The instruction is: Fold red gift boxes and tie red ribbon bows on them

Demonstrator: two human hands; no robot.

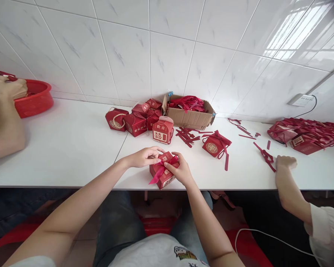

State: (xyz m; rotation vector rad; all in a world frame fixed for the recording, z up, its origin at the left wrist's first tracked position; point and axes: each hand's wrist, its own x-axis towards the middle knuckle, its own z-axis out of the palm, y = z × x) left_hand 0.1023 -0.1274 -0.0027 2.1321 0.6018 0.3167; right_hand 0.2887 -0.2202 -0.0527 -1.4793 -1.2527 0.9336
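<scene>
A small red box (167,181) with a pink-red ribbon (158,175) tied over its top rests near the table's front edge. On its left side my left hand (145,157) has thumb and fingers closed on the ribbon and the box's top. From the right, my right hand (180,170) holds the box, thumb on the ribbon's knot and fingers round the far side. Just beyond stands another red box (163,130) with gold characters. To the right sits a ribboned red box (215,145), tilted a little.
Behind are a cardboard box (189,118) of red ribbons, more red boxes (136,124) and loose red strips (187,137). A red basin (41,98) and a person's arm are at left. At right are another person's hand (286,161) and piled ribboned boxes (308,142).
</scene>
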